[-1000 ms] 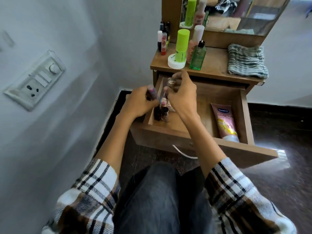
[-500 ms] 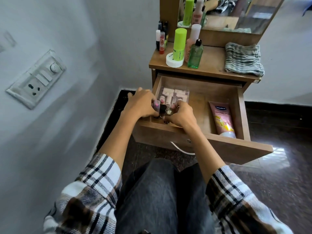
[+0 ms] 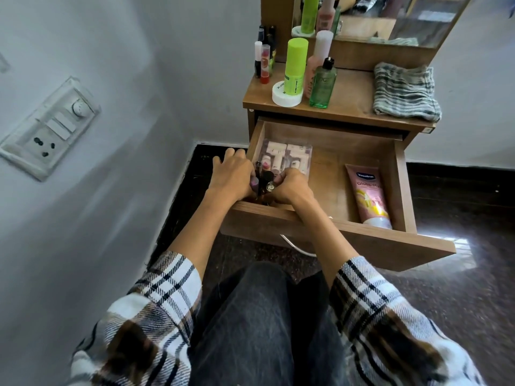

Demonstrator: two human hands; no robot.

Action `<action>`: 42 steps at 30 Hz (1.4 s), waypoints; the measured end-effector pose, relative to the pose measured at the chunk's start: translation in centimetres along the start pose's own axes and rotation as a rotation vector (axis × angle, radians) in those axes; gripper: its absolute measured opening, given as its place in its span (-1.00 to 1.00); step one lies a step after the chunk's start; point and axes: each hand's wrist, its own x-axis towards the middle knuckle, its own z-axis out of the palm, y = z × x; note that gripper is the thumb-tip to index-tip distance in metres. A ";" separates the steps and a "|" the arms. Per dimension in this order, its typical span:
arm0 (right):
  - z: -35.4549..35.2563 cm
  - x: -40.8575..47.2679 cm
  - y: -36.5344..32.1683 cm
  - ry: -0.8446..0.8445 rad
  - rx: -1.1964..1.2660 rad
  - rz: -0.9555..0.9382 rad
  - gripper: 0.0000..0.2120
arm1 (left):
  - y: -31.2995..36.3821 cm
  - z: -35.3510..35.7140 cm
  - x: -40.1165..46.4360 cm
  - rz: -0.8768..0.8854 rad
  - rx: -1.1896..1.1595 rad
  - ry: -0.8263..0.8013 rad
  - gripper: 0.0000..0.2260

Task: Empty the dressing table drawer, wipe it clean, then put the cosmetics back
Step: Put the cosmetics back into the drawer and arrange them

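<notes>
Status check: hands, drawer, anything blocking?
Left hand and right hand both closed around small cosmetic bottles at drawer front-left corner. Pink tube lies at right. Nothing blocking.

A: What do the hands cover?
B: The left hand (image 3: pixel 232 174) and right hand (image 3: pixel 291 186) hide most of the small bottles (image 3: pixel 263 181) in the drawer's (image 3: pixel 334 229) near-left corner; how many is unclear.
A: And the clear pack (image 3: pixel 287 157) behind them?
B: Its contents are too blurred to name. The mirror (image 3: pixel 390 15) is cut off by the top edge, and the handle (image 3: pixel 295 245) is mostly hidden under the drawer front.
</notes>
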 end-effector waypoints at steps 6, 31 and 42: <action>0.4 0.6 0.0 0.013 -0.063 -0.016 -0.66 | 0.2 -0.1 0.0 0.009 0.001 0.009 -0.84; 0.8 1.4 0.5 -0.045 -0.143 0.026 -0.49 | -0.6 0.8 -0.4 -0.099 -0.238 0.272 -0.78; 0.7 1.1 0.3 -0.061 -0.173 0.035 -0.51 | -0.6 0.6 -0.3 -0.044 -0.248 0.280 -0.77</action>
